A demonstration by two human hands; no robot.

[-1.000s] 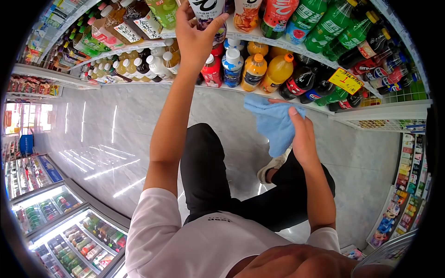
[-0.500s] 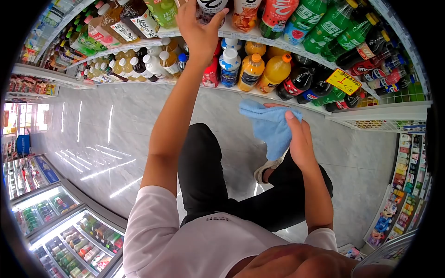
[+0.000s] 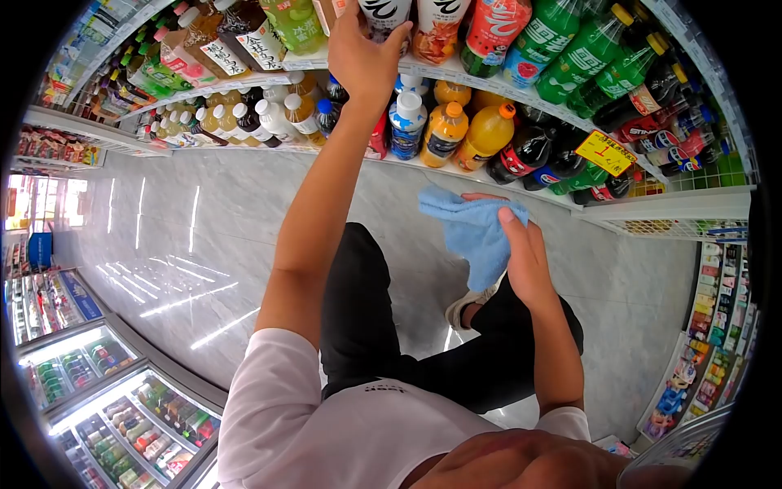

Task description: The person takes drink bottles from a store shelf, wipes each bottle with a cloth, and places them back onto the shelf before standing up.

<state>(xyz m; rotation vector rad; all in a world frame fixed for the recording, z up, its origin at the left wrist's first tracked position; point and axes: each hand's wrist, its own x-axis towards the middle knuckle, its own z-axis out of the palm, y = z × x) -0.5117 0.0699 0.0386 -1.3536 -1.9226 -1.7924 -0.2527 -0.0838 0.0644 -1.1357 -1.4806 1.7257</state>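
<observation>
My left hand (image 3: 366, 61) reaches up to the upper shelf (image 3: 481, 80), its fingers and thumb around the lower part of a white bottle with a black symbol (image 3: 384, 18). Beside that bottle, on its right, stands a similar white bottle with orange fruit on its label (image 3: 438, 31), and further right a red bottle (image 3: 494, 33). In front of my right thigh, my right hand (image 3: 521, 253) grips a light blue cloth (image 3: 472, 232) between thumb and fingers; the cloth hangs down to the left.
The lower shelf holds an orange drink bottle (image 3: 486, 137), a blue-labelled bottle (image 3: 406, 124) and dark cola bottles (image 3: 525, 152). A yellow price tag (image 3: 606, 153) sticks out at the right. Glass-topped coolers (image 3: 134, 424) stand lower left on the grey floor (image 3: 236, 204) side.
My left hand has moved slightly right along the upper shelf, and the bottle at it sits lower in the shelf row than a second ago. My right hand and the cloth have shifted slightly down and left.
</observation>
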